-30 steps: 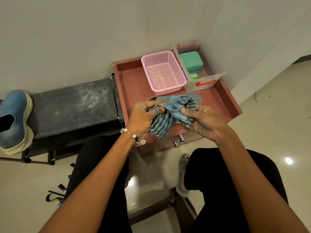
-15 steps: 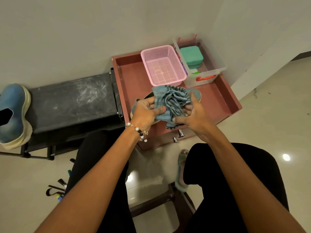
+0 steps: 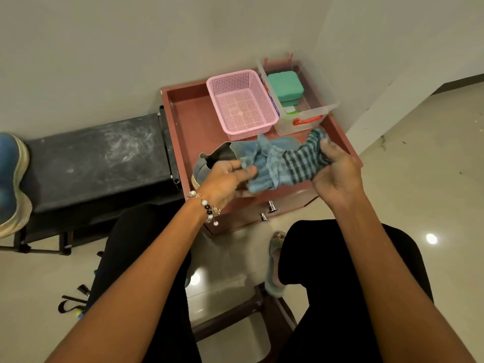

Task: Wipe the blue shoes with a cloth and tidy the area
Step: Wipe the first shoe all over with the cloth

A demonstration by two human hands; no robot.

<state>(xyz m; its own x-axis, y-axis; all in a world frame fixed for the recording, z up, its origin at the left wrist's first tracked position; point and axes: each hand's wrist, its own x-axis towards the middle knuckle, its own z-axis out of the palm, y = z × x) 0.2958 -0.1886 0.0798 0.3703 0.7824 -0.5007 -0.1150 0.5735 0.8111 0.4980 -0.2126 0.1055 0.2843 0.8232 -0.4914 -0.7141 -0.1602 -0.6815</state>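
A blue striped cloth (image 3: 282, 163) is stretched between both hands above the red cabinet top (image 3: 191, 119). My left hand (image 3: 225, 179) pinches its left end and my right hand (image 3: 335, 174) grips its right end. Under the cloth lies a blue shoe (image 3: 217, 158) on the cabinet top, heel to the left, mostly hidden by cloth and hands. A second blue shoe (image 3: 10, 179) rests at the left end of the black bench (image 3: 99, 158).
A pink mesh basket (image 3: 241, 103) and a clear box (image 3: 301, 106) holding a green case stand at the cabinet's back. The wall corner is behind them. My legs and a sandalled foot (image 3: 275, 263) are below, over a stool. Small items lie on the floor at lower left.
The bunched cloth has been pulled out sideways: my right hand moved right with one end, my left hand stayed holding the other. More of the shoe's heel shows.
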